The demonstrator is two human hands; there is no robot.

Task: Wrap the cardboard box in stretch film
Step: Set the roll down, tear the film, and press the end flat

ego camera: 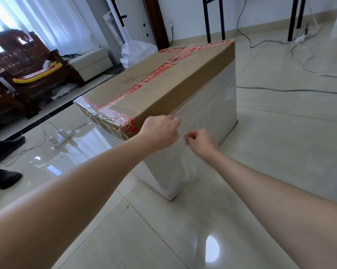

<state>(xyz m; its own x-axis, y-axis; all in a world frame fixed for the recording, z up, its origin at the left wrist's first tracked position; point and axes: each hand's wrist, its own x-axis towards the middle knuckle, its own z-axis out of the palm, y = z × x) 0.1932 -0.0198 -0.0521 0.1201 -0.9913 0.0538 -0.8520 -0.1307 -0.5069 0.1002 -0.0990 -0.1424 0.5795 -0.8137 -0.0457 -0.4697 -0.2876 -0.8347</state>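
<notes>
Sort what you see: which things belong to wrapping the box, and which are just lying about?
Job: cardboard box, stretch film, left hand, right hand.
Lying about: power strip, floor cables, wooden chair, white bag, black shoes.

Both bare arms reach forward, forearms converging so the hands sit close together but apart. The left hand point(159, 131) is the higher and farther one, its back turned upward, its wrist straight, its fingers point(173, 120) curled under with the tips hidden; whether they hold anything cannot be told. The right hand point(199, 141) lies just beside and below it, knuckles up, thumb and forefinger pinching a gathered strand of stretch film point(185, 164) that hangs beneath it.
</notes>
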